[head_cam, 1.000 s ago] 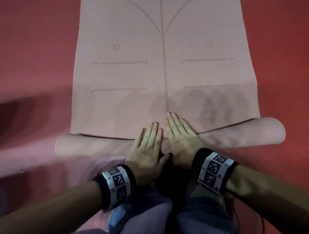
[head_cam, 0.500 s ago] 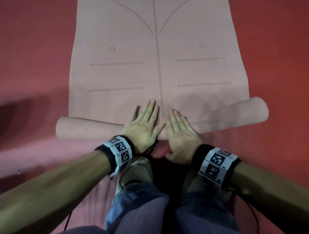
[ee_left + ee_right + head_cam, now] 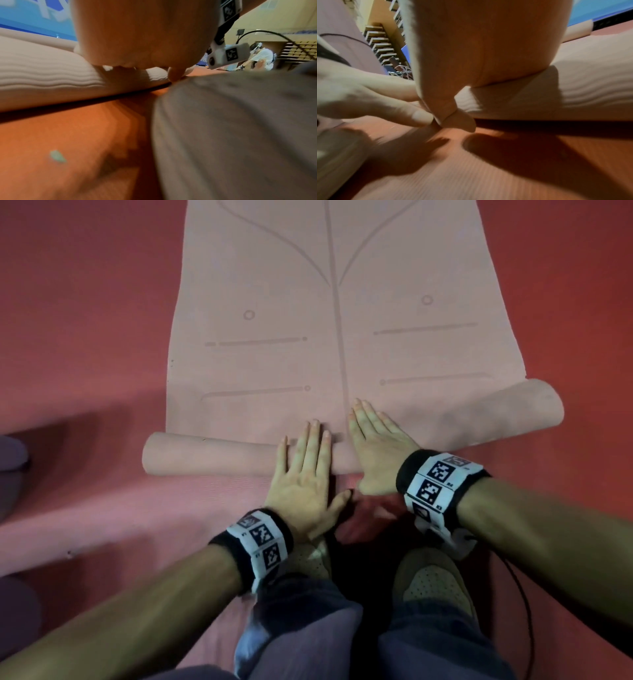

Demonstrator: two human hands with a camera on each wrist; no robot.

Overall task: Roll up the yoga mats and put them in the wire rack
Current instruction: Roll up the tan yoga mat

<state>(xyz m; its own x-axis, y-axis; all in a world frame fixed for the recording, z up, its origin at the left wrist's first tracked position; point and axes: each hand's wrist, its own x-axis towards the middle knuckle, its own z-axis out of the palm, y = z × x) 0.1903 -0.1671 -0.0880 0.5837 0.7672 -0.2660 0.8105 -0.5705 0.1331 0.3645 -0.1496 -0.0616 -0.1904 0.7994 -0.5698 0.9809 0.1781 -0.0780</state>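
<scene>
Pink and partly rolled, the yoga mat point(image 3: 335, 313) lay on the red floor point(image 3: 85, 302), its flat stretch running away from the person and printed with faint lines and small circles. The rolled part point(image 3: 212, 455) lay crosswise at the near end, its right end point(image 3: 507, 412) sitting farther forward than its left, so the roll was skewed.

The left hand point(image 3: 305, 474) lay flat on top of the roll near its middle, fingers straight and close together, the thumb spread out toward the other hand. The right hand point(image 3: 380, 446) lay just beside it, palm down on the roll, fingers straight and reaching over onto the flat mat. Neither hand gripped anything; both pressed with open palms.

From the left wrist, the palm point(image 3: 137, 33) sat on the ribbed outer surface of the roll point(image 3: 42, 75), with a grey trouser leg point(image 3: 240, 128) filling the right side. From the right wrist, the palm point(image 3: 488, 40) rested on the same ribbed roll point(image 3: 590, 81), with the left hand point(image 3: 368, 97) beside it, thumbs near each other.

Both wrists wore black bands with printed square markers point(image 3: 435, 477). The person's beige shoes point(image 3: 435, 580) stood just behind the hands.
</scene>
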